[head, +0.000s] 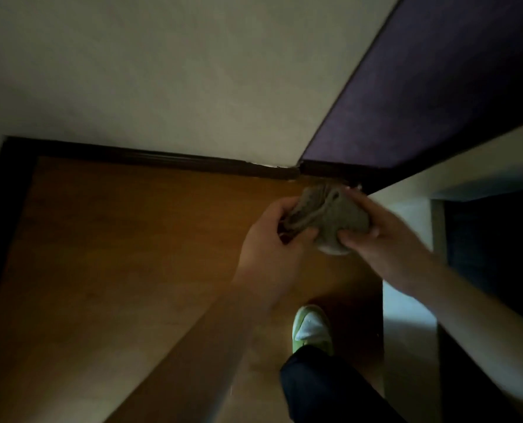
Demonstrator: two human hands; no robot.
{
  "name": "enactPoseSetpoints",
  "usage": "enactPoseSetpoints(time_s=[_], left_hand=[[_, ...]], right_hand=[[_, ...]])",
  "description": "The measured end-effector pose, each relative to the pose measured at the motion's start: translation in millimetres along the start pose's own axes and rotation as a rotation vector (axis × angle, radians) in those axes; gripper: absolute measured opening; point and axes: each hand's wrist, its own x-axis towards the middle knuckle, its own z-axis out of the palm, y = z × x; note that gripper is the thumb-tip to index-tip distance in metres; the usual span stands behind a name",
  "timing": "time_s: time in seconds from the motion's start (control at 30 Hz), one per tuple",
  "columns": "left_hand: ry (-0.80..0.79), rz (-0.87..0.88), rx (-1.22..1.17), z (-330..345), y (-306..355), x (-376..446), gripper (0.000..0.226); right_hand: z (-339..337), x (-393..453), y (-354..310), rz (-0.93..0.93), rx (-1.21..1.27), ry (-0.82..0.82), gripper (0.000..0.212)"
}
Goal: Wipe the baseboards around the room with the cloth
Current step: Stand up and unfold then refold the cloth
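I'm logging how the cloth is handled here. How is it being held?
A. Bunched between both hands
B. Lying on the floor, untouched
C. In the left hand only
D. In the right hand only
A: the left hand and right hand both grip the bunched cloth, above the floor near the dark baseboard.

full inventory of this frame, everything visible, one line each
cloth: 1, grey-beige, bunched between both hands near the room corner
baseboard: dark brown, runs along the foot of the walls, with a chipped patch near the corner
white wall: 1, off-white, upper left
purple wall: 1, dark purple, upper right
floor: orange-brown wood, centre left
doorway: 1, dark, right edge
shoe: 1, green and white, bottom centre
trouser leg: 1, dark, under the shoe
left hand: gripping the cloth
right hand: gripping the cloth
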Motion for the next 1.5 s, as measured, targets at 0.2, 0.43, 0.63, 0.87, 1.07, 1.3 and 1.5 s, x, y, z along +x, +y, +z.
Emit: enactPoseSetpoints(time_s=[0.2, 0.43, 0.63, 0.87, 1.07, 1.3, 1.5], left_hand=[[0.232, -0.347, -0.093, -30, 23, -111, 0.026], [0.346, -0.37, -0.067, -94, 115, -237, 0.033], [0.535, -0.299, -0.179, -146, 214, -358, 0.024], [0.59, -0.148, -0.046, -186, 304, -437, 0.04], [0.51, -0.048, -0.127, -214, 360, -494, 0.02], [0.224, 0.119, -0.222, -228, 401, -567, 0.095], [0.268, 0.179, -0.247, -200, 427, -574, 0.099]], right_hand=[[69, -58, -15, 0.165, 0.289, -0.237, 0.068], [175, -180, -130, 0.221, 0.132, -0.079, 0.056], [222, -266, -259, 0.31, 0.29, -0.138, 0.042], [236, -333, -349, 0.275, 0.457, -0.273, 0.026], [270, -385, -424, 0.136, 0.569, -0.181, 0.042], [307, -452, -479, 0.043, 0.584, -0.184, 0.062], [280, -466, -501, -0.038, 0.535, -0.235, 0.068]])
